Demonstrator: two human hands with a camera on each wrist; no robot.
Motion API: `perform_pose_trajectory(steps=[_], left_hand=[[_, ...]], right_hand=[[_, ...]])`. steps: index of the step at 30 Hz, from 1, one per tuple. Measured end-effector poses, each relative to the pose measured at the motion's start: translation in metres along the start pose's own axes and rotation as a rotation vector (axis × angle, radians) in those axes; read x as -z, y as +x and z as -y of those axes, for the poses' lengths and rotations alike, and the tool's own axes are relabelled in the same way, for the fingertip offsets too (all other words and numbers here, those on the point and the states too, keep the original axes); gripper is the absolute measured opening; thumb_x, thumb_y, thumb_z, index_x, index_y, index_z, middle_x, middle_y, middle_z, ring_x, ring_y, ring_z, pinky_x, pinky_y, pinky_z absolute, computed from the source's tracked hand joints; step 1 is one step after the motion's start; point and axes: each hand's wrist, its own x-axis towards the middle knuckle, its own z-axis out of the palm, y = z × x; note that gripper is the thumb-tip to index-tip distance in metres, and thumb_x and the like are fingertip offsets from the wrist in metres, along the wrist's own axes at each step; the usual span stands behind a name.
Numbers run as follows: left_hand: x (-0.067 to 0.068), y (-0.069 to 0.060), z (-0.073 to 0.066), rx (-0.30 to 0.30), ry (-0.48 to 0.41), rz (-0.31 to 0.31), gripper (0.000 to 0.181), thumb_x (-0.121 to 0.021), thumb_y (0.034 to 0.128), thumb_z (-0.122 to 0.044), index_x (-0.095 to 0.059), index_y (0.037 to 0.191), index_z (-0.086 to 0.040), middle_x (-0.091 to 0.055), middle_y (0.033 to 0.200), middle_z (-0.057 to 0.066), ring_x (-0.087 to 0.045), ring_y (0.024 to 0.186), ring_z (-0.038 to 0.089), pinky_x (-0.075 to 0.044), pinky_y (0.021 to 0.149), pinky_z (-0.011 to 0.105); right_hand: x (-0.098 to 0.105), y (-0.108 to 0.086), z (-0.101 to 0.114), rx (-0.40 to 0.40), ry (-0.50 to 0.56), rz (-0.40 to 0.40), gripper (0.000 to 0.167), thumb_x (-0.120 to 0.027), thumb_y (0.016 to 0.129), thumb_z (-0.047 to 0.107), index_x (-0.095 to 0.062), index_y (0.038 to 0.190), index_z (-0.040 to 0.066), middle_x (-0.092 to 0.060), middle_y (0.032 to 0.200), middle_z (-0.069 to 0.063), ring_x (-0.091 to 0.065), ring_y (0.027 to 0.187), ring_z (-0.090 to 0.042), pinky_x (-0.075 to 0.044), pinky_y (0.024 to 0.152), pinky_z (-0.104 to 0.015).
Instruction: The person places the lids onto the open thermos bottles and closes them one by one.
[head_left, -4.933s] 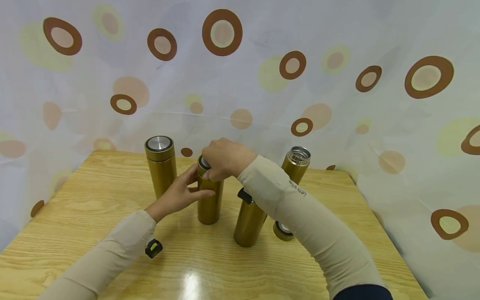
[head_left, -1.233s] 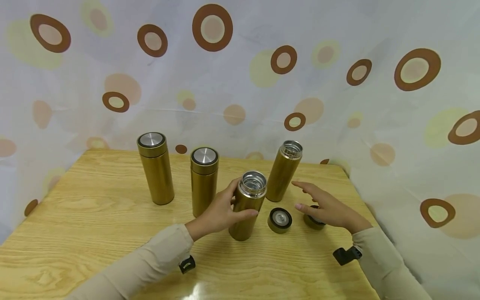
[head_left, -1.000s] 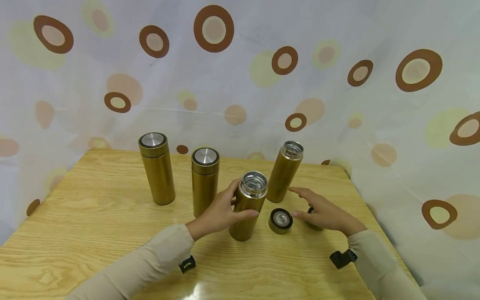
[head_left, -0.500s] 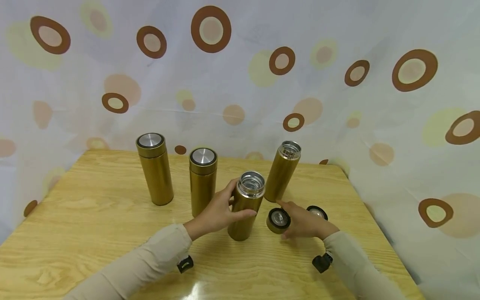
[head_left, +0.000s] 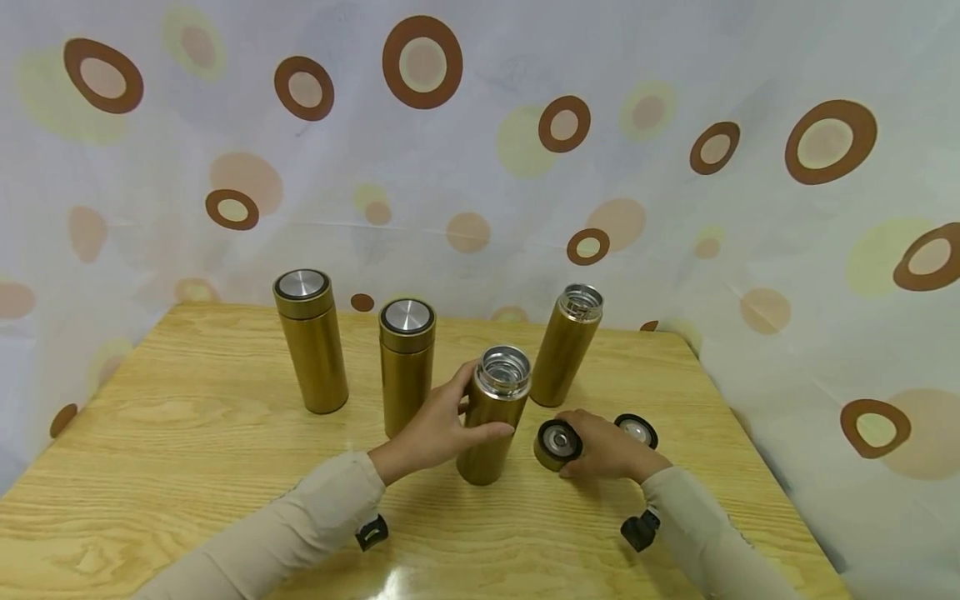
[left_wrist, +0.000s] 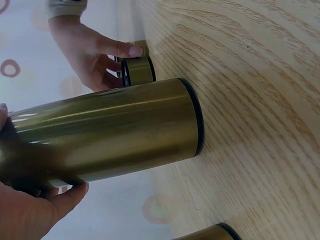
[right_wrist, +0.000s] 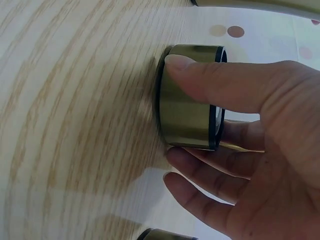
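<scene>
My left hand (head_left: 435,429) grips an uncapped gold thermos bottle (head_left: 489,417) around its side; it stands upright, and its steel mouth shows. In the left wrist view the bottle (left_wrist: 115,130) lies across the picture, its dark base at the table. To its right, my right hand (head_left: 607,446) holds a gold lid (head_left: 557,446) that sits inside up on the wood. The right wrist view has the thumb against one side of this lid (right_wrist: 187,110) and fingers at the other. Another upturned lid (head_left: 636,431) lies beyond the right hand, partly hidden by it.
Two capped thermos bottles stand on the left, one farther back (head_left: 313,350) and one (head_left: 407,367) just behind my left hand. A second uncapped bottle (head_left: 566,346) is behind the lids. The wooden table (head_left: 187,467) meets a patterned cloth backdrop (head_left: 480,150).
Earlier, both hands were at the second capped bottle. Since then, my left hand has taken the uncapped bottle; my right hand has moved left from the farther lid and grasped the nearer one.
</scene>
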Motion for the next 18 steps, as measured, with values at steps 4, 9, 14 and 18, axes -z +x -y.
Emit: perform_pose_trajectory(steps=[4,9,14,18], left_hand=[[-0.0004,-0.0004,0.0016,0.001,-0.002,-0.001,0.084,-0.078,0.0817,-0.029,-0.029,0.148,-0.019,-0.049,0.139,0.0,-0.048,0.128,0.02,-0.043,0.102,0.05],[-0.0009,-0.0002,0.0035,-0.005,0.009,-0.006,0.083,-0.078,0.0815,-0.029,-0.029,0.148,-0.019,-0.049,0.139,0.0,-0.049,0.127,0.019,-0.044,0.102,0.05],[-0.0007,-0.0003,0.0036,-0.014,0.012,-0.006,0.083,-0.078,0.0819,-0.029,-0.029,0.148,-0.018,-0.049,0.139,0.001,-0.049,0.127,0.02,-0.044,0.101,0.05],[-0.0004,-0.0002,0.0032,-0.016,0.012,-0.007,0.083,-0.078,0.0819,-0.028,-0.029,0.148,-0.018,-0.049,0.14,0.0,-0.048,0.128,0.02,-0.044,0.101,0.05]], right_hand=[[-0.0012,-0.0004,-0.0008,0.006,0.007,-0.01,0.072,-0.084,0.074,0.021,-0.049,0.131,-0.006,-0.057,0.123,-0.017,-0.059,0.108,-0.032,-0.05,0.088,-0.047],[-0.0032,0.0001,-0.0031,0.006,0.017,-0.02,0.071,-0.084,0.074,0.022,-0.05,0.131,-0.005,-0.057,0.123,-0.016,-0.059,0.108,-0.032,-0.049,0.089,-0.047],[-0.0042,0.001,-0.0049,-0.013,0.031,-0.021,0.073,-0.083,0.076,0.027,-0.049,0.132,-0.004,-0.057,0.126,-0.017,-0.058,0.111,-0.032,-0.049,0.091,-0.047],[-0.0024,0.0014,-0.005,-0.044,0.091,-0.001,0.078,-0.081,0.077,0.035,-0.046,0.136,-0.003,-0.056,0.129,-0.018,-0.058,0.111,-0.033,-0.05,0.089,-0.048]])
